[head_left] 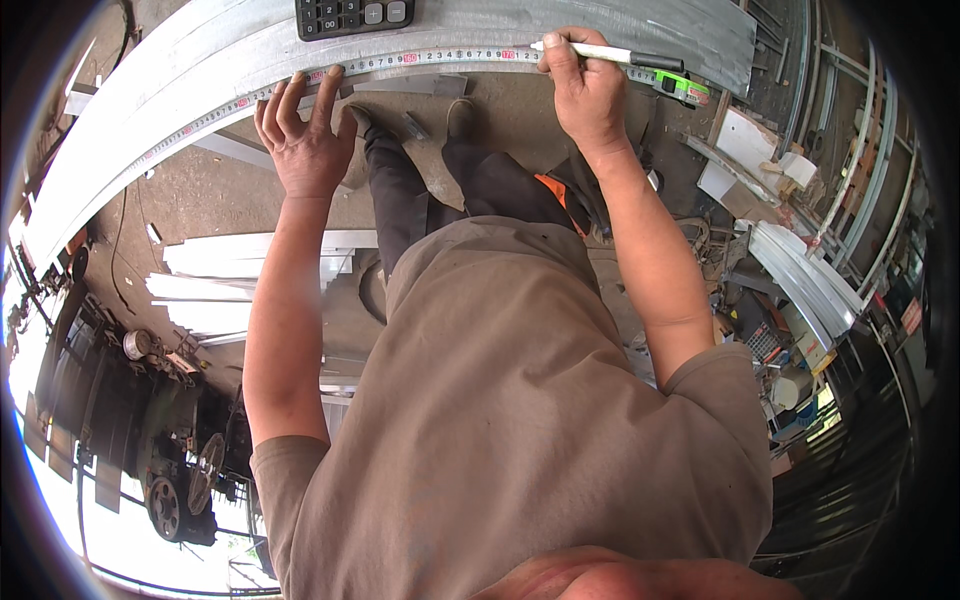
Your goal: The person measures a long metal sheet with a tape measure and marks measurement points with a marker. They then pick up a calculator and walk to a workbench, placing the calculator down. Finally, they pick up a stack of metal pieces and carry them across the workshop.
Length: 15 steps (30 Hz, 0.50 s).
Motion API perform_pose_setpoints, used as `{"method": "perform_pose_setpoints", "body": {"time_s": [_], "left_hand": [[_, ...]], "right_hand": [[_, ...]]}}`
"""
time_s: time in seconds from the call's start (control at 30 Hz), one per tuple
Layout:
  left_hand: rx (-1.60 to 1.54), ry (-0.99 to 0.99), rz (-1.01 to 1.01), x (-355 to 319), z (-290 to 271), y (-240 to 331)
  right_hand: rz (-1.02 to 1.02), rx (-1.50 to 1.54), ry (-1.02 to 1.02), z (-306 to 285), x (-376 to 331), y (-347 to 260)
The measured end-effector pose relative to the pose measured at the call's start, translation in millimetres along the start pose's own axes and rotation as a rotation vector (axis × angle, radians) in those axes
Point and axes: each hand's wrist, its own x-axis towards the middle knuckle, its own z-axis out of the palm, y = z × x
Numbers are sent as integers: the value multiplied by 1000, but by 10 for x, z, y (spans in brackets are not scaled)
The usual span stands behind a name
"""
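A long silvery metal sheet (220, 70) lies across the top of the head view. Along its near edge stretches a tape measure's white blade (440, 57), with the green case (682, 88) at the right end. My left hand (305, 140) is open, fingertips spread on the blade and sheet edge. In my right hand (588, 100) is a white marker (600, 50) with a black end, gripped between thumb and fingers. Its tip points left, just above the blade; whether it touches the sheet I cannot tell. A black calculator (355, 15) rests on the sheet, partly cut off.
Metal strips (215, 275) lie on the floor at left, below the sheet. Dark machinery with a wheel (165, 508) stands at lower left. Bent metal sheets (805, 280), board scraps (745, 150) and long metal bars (865, 190) crowd the right side.
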Motion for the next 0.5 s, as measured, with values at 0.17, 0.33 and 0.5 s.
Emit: {"method": "perform_pose_setpoints", "body": {"time_s": [0.17,0.33,0.5], "left_hand": [[7,-1,-3,-2,4,-2],[-19,9,2,-4,8,-9],[-20,-2,-3,-10,13,-14]], "right_hand": [[27,1,-7,3,3,-5],[44,27,-4,11,-3,-3],[48,48,-6,11,1,8]]}}
